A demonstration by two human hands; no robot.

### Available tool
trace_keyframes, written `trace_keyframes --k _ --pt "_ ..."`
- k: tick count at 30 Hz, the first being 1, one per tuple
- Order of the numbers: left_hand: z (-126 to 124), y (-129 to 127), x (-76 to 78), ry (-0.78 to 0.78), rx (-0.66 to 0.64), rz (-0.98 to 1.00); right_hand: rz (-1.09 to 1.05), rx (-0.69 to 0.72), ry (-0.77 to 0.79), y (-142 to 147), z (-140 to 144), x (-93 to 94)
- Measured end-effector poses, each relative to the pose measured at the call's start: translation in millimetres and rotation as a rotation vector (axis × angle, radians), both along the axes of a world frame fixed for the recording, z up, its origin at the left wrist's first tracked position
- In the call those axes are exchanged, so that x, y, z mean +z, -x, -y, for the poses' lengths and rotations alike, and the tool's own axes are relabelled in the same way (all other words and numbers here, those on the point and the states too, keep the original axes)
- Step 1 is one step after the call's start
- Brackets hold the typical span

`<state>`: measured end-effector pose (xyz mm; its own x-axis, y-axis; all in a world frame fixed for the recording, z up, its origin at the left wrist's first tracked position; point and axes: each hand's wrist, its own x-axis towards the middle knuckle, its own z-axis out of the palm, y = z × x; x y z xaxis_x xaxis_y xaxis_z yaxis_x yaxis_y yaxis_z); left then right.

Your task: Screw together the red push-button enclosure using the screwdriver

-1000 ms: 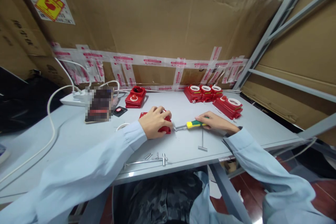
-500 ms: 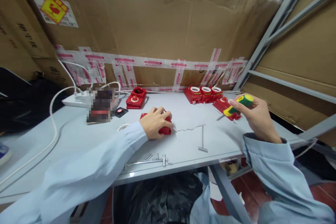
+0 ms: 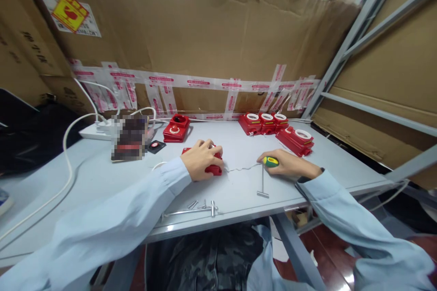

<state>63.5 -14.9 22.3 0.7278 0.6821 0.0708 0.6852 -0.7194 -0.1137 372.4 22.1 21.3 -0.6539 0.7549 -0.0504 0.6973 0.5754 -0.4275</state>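
Observation:
My left hand [image 3: 202, 161] is wrapped over a red plastic housing [image 3: 214, 170] on the table and hides most of it. A thin twisted wire [image 3: 241, 169] runs from this housing to the handle end of a small metal hammer [image 3: 262, 184]. In my right hand [image 3: 285, 163] is a screwdriver [image 3: 271, 162], its yellow and green handle under the palm and its shaft out of sight. The right fingertips are down by the table where wire and hammer meet; whether they touch either, I cannot tell. Another small hammer [image 3: 213, 209] and several screws [image 3: 193, 204] lie near the front edge.
Several red housings with white rings [image 3: 267, 118] stand at the back right, another red housing [image 3: 295, 142] before them. Back left are a red housing [image 3: 175, 129], a black square piece [image 3: 156, 146], a phone [image 3: 129, 138] and a power strip [image 3: 95, 131]. Cardboard [image 3: 205, 32] walls the back.
My right hand has come left and down with the screwdriver, from beside the right-hand red housing to the wire's end by the hammer. My left hand stays on its housing.

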Motion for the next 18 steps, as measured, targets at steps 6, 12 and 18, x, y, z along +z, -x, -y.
trace_keyframes --k 6,12,18 --pt "0 4 1.6 0.011 -0.015 0.025 0.028 0.06 -0.002 0 -2 1.2" --pt "-1 9 4.3 -0.002 -0.034 0.059 0.033 0.13 -0.011 24 0 -0.3" --pt "-2 19 15.5 0.034 -0.04 0.11 0.068 0.116 -0.114 75 9 -4.3"
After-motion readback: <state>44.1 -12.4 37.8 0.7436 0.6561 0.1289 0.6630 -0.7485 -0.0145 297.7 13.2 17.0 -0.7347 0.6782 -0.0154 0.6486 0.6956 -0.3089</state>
